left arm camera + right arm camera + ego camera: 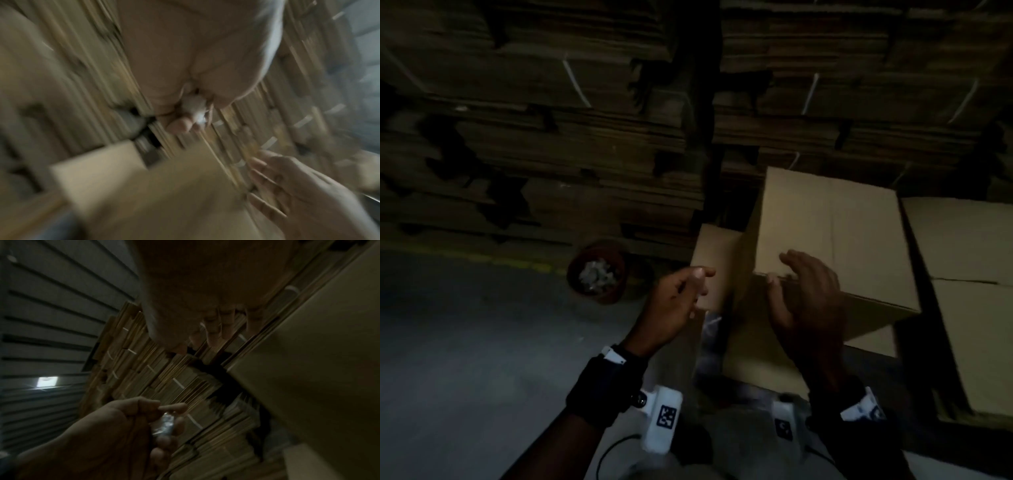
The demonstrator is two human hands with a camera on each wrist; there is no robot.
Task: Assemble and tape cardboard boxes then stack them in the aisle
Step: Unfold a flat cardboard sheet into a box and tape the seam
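A closed tan cardboard box [828, 226] stands tilted on other boxes right of centre. My right hand [784, 270] is open, its straight fingers at the near left corner of the box top; I cannot tell if they touch it. The left hand [697, 284] hovers just left of the box and pinches a small crumpled scrap of clear tape [165, 425] between thumb and fingers. The blurred left wrist view shows that scrap [196, 107] as a white wad at the fingertips. No tape roll or dispenser is in sight.
A round dark bin [597, 274] holding crumpled tape scraps sits on the grey floor to the left. Another tan box [962, 240] lies to the right. Tall strapped stacks of flat cardboard [551, 120] fill the back. A lower box [714, 263] stands beside my left hand.
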